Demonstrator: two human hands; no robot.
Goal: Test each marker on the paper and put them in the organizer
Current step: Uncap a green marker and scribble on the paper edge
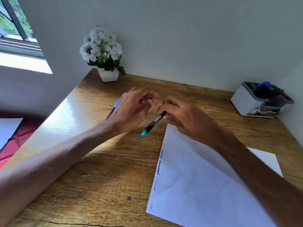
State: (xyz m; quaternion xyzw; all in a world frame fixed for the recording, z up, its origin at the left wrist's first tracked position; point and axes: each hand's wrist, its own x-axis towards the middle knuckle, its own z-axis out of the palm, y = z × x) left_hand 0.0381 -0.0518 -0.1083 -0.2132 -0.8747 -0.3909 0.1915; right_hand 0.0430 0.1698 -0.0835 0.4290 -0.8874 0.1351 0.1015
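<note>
Gripped green-tipped marker (153, 123) mid-frame in right hand (180, 118), beside top corner of paper (205, 185). Held spare markers (116, 104) in left hand (131, 110), centre-left. Judged barrel light, stiff, slick; best taken mid-barrel.

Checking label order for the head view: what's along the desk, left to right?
Left to right: white flowers in a white pot → left hand holding a blue marker → black marker with teal end → right hand pinching it → white-and-grey plastic organizer.
</note>
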